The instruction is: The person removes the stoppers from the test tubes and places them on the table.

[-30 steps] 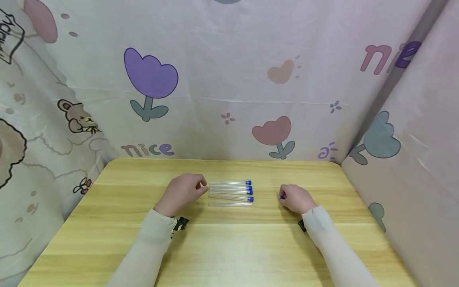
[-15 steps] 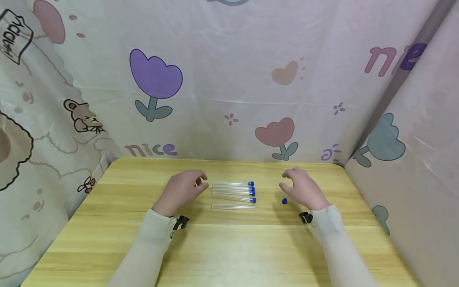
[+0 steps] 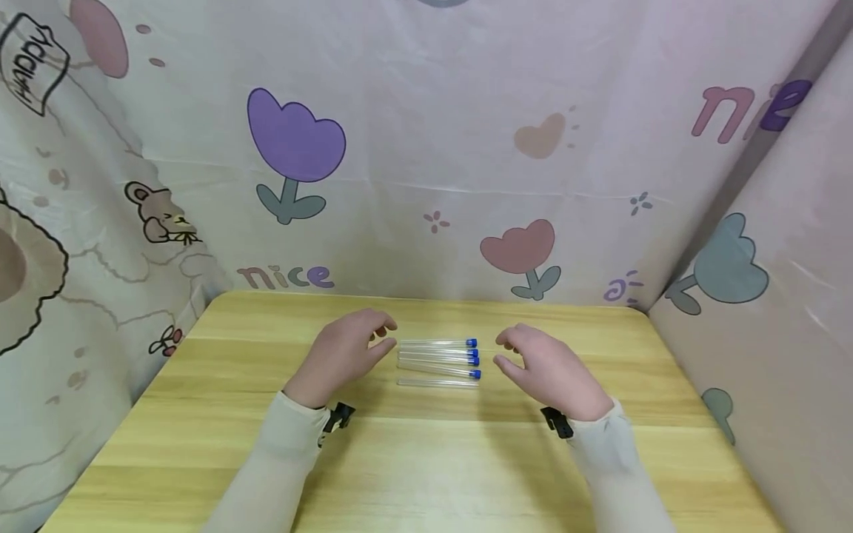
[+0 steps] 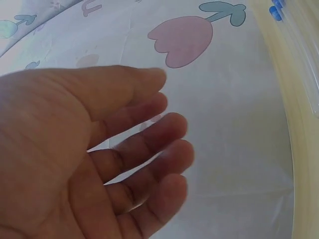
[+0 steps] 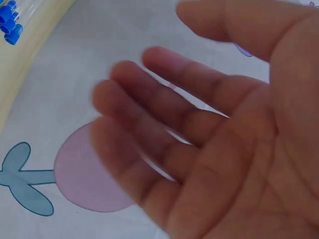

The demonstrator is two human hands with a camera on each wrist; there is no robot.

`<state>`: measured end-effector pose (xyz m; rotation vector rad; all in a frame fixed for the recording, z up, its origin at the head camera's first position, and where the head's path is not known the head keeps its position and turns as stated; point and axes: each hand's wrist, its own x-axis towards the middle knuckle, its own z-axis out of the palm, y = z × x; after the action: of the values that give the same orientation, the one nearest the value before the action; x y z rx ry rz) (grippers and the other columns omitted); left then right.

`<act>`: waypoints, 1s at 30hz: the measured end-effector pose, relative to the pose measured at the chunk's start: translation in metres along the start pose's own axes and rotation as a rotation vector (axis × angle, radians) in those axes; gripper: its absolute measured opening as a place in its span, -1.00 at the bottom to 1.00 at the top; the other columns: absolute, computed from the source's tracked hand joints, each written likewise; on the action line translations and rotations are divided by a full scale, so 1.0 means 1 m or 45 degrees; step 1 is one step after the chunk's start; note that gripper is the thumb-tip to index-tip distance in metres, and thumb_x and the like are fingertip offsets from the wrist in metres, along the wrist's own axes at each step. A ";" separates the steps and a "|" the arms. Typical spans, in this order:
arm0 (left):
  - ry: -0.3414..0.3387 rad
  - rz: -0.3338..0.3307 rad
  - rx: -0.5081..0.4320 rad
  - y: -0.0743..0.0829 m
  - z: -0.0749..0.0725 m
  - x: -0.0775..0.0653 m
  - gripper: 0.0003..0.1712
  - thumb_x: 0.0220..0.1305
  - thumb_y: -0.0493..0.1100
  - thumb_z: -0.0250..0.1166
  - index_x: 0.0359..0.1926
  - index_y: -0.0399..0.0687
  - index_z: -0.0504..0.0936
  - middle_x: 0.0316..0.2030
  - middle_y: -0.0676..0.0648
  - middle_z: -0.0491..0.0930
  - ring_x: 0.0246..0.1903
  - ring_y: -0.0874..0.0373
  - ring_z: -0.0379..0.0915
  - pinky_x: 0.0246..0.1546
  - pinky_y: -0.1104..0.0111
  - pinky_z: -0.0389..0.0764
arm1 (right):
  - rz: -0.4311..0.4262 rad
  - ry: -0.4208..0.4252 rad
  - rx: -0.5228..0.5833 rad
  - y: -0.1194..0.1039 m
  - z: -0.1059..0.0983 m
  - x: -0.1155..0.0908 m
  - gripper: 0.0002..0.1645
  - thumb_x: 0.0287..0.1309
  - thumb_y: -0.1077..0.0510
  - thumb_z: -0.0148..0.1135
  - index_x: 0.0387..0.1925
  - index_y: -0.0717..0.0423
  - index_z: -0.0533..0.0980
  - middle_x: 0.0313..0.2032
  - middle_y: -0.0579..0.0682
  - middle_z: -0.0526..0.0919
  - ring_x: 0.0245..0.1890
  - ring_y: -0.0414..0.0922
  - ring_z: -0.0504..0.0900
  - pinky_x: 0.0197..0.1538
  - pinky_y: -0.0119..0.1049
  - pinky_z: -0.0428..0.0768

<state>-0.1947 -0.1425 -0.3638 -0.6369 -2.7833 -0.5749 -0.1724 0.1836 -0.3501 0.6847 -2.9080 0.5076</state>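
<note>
Several clear test tubes (image 3: 433, 354) with blue caps (image 3: 474, 362) lie side by side on the table, capped ends to the right. Nearest the front lies one clear tube (image 3: 437, 383) without a cap. My left hand (image 3: 341, 357) hovers just left of the tubes' plain ends, fingers loosely bent and holding nothing. To the right of the caps is my right hand (image 3: 553, 369), also holding nothing, fingers relaxed and thumb apart. The wrist views show both palms bare. The loose blue cap seen earlier is hidden now, apparently by my right hand.
The wood-grain table (image 3: 420, 466) ends at the back against a patterned cloth (image 3: 400, 148). More cloth hangs along the left and right sides. A black wrist mount (image 3: 557, 422) sits on my right wrist, another (image 3: 340, 417) on my left.
My right hand has let go of a loose blue cap, lifted off it, then moved left toward the tubes. The left hand has stayed nearly still; the head view has shifted slightly.
</note>
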 end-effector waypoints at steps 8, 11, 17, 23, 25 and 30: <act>-0.116 -0.010 -0.017 0.006 0.002 0.002 -0.74 0.37 -0.07 0.42 0.01 -0.04 0.73 -0.12 -0.03 0.71 -0.15 0.10 0.62 -0.10 0.16 0.68 | 0.047 -0.069 0.018 -0.008 -0.008 -0.011 -0.62 0.38 0.00 0.31 0.12 0.08 0.61 0.04 -0.07 0.69 0.03 -0.07 0.67 0.11 -0.04 0.63; -0.152 -0.012 -0.036 0.004 0.012 0.005 -0.80 0.40 -0.09 0.40 -0.04 -0.03 0.75 -0.18 0.03 0.70 -0.20 0.14 0.61 -0.12 0.19 0.67 | 0.040 -0.069 0.001 -0.013 -0.010 -0.014 -0.62 0.38 0.00 0.32 0.13 0.08 0.61 0.03 -0.08 0.69 0.02 -0.08 0.67 0.11 -0.06 0.63; -0.233 -0.018 -0.074 -0.010 0.046 0.012 -0.88 0.41 -0.18 0.35 -0.11 -0.03 0.76 -0.25 0.10 0.68 -0.26 0.20 0.58 -0.12 0.23 0.65 | 0.001 -0.093 -0.007 -0.024 -0.013 -0.019 -0.61 0.37 -0.03 0.32 0.12 0.06 0.61 -0.01 -0.13 0.69 -0.02 -0.13 0.67 0.07 -0.10 0.64; -0.299 0.032 -0.007 -0.017 0.079 0.020 -0.89 0.42 -0.19 0.35 -0.11 -0.02 0.77 -0.23 0.07 0.66 -0.24 0.19 0.57 -0.09 0.23 0.65 | -0.022 -0.073 -0.010 -0.025 -0.016 -0.023 -0.62 0.36 -0.02 0.33 0.10 0.06 0.61 -0.04 -0.15 0.68 -0.05 -0.18 0.66 0.06 -0.12 0.64; -0.303 0.040 0.034 -0.016 0.084 0.021 -0.92 0.40 -0.18 0.37 -0.14 -0.03 0.77 -0.27 0.06 0.65 -0.29 0.18 0.56 -0.14 0.23 0.66 | -0.024 -0.068 -0.007 -0.025 -0.017 -0.024 -0.61 0.36 -0.02 0.33 0.11 0.06 0.60 -0.05 -0.15 0.68 -0.05 -0.17 0.67 0.05 -0.12 0.64; -0.266 0.040 0.098 -0.010 0.089 0.024 -0.96 0.34 -0.23 0.41 -0.22 -0.07 0.77 -0.36 0.04 0.66 -0.37 0.18 0.55 -0.24 0.23 0.67 | -0.012 -0.044 -0.013 -0.025 -0.020 -0.026 -0.60 0.37 -0.05 0.31 0.11 0.05 0.60 -0.01 -0.13 0.69 -0.05 -0.16 0.68 0.02 -0.12 0.65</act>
<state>-0.2319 -0.1044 -0.4392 -0.7633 -2.9652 -0.4144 -0.1377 0.1804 -0.3291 0.7121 -2.9360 0.4842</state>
